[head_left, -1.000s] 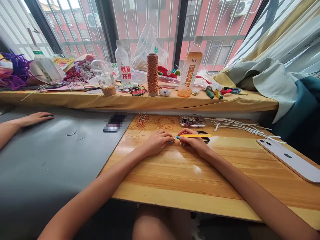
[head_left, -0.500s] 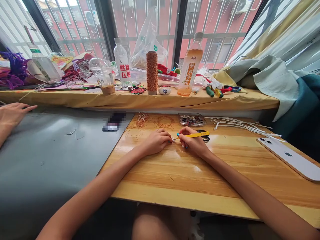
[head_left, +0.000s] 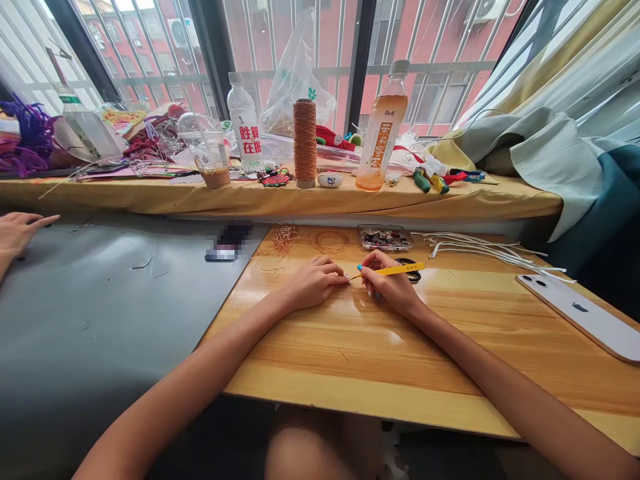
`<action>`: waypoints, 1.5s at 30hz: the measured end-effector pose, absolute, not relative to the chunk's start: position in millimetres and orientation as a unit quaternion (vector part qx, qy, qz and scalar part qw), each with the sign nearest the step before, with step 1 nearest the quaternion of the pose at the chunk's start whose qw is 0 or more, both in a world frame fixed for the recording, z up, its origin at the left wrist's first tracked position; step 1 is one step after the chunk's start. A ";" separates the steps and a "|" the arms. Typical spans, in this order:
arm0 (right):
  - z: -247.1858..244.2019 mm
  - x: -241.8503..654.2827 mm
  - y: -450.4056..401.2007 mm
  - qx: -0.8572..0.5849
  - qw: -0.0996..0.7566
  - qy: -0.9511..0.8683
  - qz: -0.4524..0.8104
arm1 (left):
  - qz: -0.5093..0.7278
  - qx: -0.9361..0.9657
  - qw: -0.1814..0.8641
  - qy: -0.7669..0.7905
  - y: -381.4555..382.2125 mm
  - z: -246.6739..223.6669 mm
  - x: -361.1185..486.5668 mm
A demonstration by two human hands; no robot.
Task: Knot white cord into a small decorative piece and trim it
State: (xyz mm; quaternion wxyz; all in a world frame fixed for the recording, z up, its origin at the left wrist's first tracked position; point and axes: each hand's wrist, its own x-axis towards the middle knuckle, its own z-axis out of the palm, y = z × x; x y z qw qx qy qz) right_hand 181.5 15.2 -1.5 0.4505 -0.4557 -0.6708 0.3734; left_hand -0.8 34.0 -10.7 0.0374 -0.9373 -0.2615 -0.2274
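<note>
My right hand (head_left: 393, 288) is closed on a pair of yellow tweezers (head_left: 403, 269), held like a pen. Their tip points left and reaches the fingertips of my left hand (head_left: 315, 283). That hand rests on the wooden board (head_left: 320, 370) with its fingers pinched together; what they hold is too small and covered to name. Behind the right hand lie black-handled scissors (head_left: 414, 273), partly hidden. Beyond the hands are a coil of thin copper-coloured wire (head_left: 329, 244), a tangle of fine wires (head_left: 286, 239) and a clear box of small beads or bits (head_left: 385, 238).
White cords (head_left: 480, 250) and a white phone (head_left: 580, 310) lie at the right. On the ledge stand a thread spool (head_left: 305, 143), bottles (head_left: 385, 133) and a plastic cup (head_left: 213, 160). Another person's hand (head_left: 20, 233) is over the grey mat (head_left: 110, 320) at the left.
The tweezers and my right hand have shifted slightly right. A whitish bit at my left fingertips shows less now. The other person's hand has drawn back to the left.
</note>
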 end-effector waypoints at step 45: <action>-5.4 176.9 14.8 -0.481 0.473 -0.652 0.346 | -0.288 -0.894 0.026 -0.342 28.3 -8.4 4.2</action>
